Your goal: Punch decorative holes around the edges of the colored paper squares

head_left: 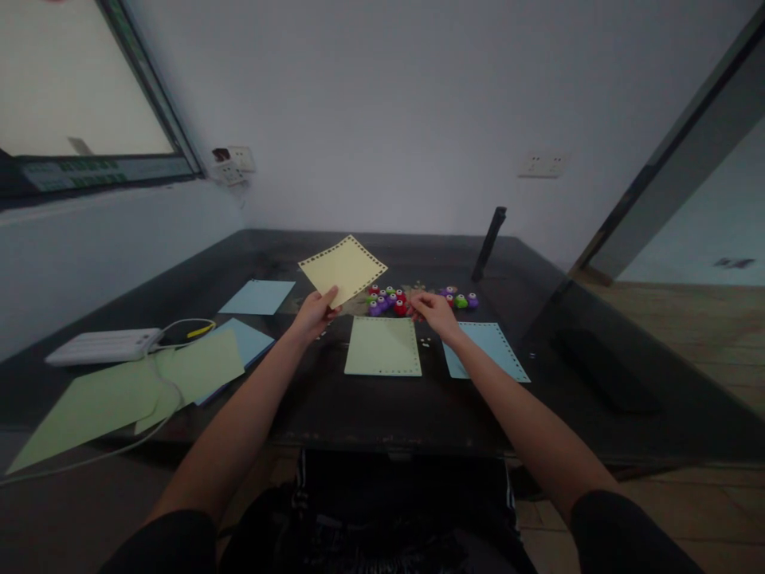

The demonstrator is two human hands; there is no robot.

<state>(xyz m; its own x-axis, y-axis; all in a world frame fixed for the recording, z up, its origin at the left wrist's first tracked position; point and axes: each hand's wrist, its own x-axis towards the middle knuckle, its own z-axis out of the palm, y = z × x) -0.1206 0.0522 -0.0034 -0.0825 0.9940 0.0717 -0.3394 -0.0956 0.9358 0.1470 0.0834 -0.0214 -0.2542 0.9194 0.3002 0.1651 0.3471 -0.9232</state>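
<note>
My left hand (316, 315) pinches a pale yellow paper sheet (343, 269) by its near corner, thumb on top. Small dark marks like punched holes run along this sheet's edges, and it is tilted above the table. Closed fingers curl together on my right hand (435, 312), beside a cluster of small red, purple and green pieces (382, 303) with round white tops. Whatever those fingers hold, if anything, is too small to make out. Below lies a pale green sheet (383, 347) with holes along its edges. A light blue sheet (488, 351) lies partly under my right forearm.
Another blue sheet (258, 296) lies back left. Loose green sheets (113, 399), a white power bank (104, 347) and its cable occupy the left side. A black upright stick (490, 243) stands back right. A dark flat object (603, 371) lies right on the dark table (382, 410).
</note>
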